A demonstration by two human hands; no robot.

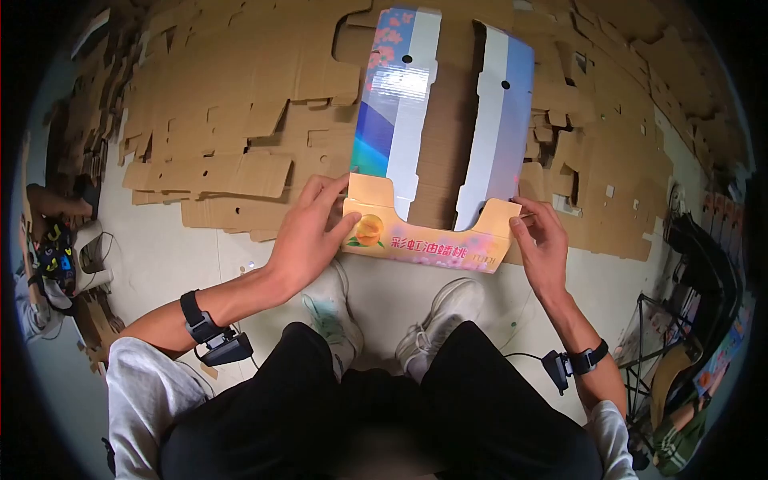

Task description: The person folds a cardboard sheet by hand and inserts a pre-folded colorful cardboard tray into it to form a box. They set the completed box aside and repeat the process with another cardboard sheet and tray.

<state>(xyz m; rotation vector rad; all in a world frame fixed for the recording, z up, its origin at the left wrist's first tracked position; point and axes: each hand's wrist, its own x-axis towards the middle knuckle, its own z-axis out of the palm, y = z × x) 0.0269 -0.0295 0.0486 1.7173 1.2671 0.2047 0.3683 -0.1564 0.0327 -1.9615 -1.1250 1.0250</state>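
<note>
A printed cardboard fruit box [432, 238] sits in front of me, its near end panel orange with a peach picture and pink Chinese lettering. Its two long sides carry blue and purple print with white inner strips, and a brown bottom shows between them. My left hand [308, 232] is closed on the near left corner, thumb on the front of the panel and fingers behind it. At the near right corner, my right hand [542, 240] pinches the panel edge between thumb and fingers. Some fingertips of both hands are hidden behind the cardboard.
Flattened brown cardboard sheets [232, 88] lie stacked behind and to both sides of the box. My white shoes [448, 312] stand on the pale floor just below it. A black-framed chair [692, 272] is at the right, and a patterned bag [58, 256] at the left.
</note>
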